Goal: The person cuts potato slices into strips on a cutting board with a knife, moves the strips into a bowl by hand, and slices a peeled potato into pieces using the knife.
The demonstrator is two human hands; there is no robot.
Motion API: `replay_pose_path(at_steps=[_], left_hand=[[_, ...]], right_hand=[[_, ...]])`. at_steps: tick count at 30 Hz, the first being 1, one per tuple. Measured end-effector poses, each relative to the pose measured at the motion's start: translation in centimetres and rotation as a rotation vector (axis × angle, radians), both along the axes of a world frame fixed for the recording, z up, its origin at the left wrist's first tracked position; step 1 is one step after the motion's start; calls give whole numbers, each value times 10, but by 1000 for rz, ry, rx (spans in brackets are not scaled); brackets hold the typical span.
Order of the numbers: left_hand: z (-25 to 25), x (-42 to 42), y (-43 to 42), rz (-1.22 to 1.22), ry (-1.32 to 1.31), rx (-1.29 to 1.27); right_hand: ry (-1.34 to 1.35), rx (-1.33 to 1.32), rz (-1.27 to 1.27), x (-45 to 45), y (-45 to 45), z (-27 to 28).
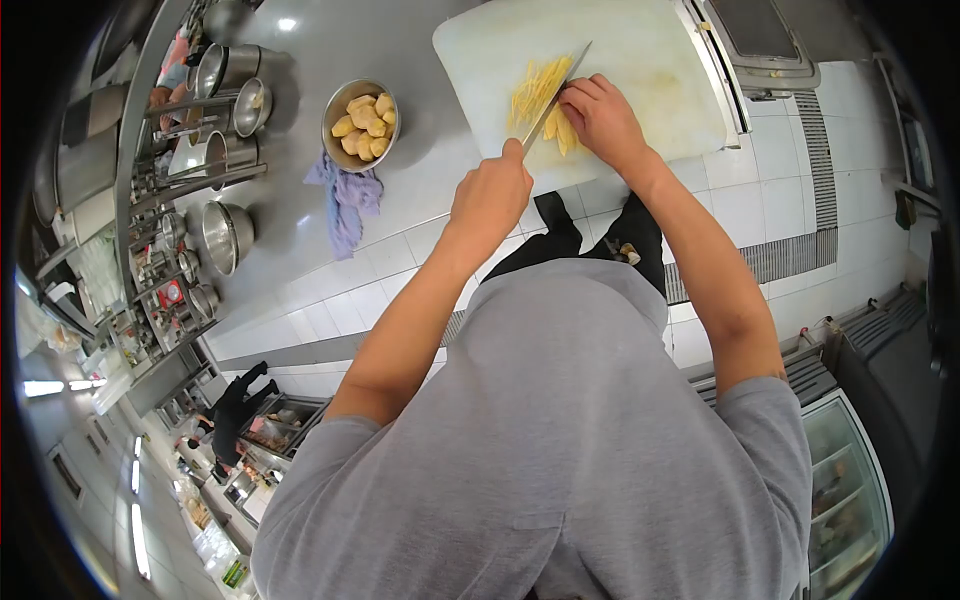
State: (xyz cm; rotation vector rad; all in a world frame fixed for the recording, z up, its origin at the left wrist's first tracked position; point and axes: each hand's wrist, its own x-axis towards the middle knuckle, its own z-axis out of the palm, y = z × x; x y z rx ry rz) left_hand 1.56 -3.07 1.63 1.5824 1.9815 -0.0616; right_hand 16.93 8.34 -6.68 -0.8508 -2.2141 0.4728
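My left hand (pixel 490 198) is closed around the handle of a long knife (pixel 546 112), whose blade points away over the white cutting board (pixel 660 50). Thin yellow strips (pixel 536 88) lie in a pile along one side of the blade. On its other side, the bent fingers of my right hand (pixel 603 122) press on yellow slices (pixel 562 130), close beside the blade. Left of the board, a metal bowl (pixel 327 125) holds several peeled yellow pieces (pixel 365 128) that look like potatoes. A purple cloth (pixel 345 208) lies against the bowl's near side.
The board rests on a steel counter (pixel 420 60). Metal bowls (pixel 228 237) and pots (pixel 238 68) stand along a rack (pixel 215 180) at the left. A person in dark clothes (pixel 235 415) is farther off at lower left. A glass-fronted cabinet (pixel 845 480) stands at lower right.
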Motion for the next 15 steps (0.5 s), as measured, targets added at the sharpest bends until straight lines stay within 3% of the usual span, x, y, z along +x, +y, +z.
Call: replay_pose_path(at_steps=[3,5,9,15], left_hand=[[-11,10,10,35,39,-7],[-18,15,33,-23,-24,175],[2,12,57,-49,-37,200],[0,6,6,8,-11,-19]], right_hand=[[4,0,5,1,1,-2],[23,21,0,1,0,-6],[1,46,15,-1,3,-1],[26,11,0,1,-2,2]])
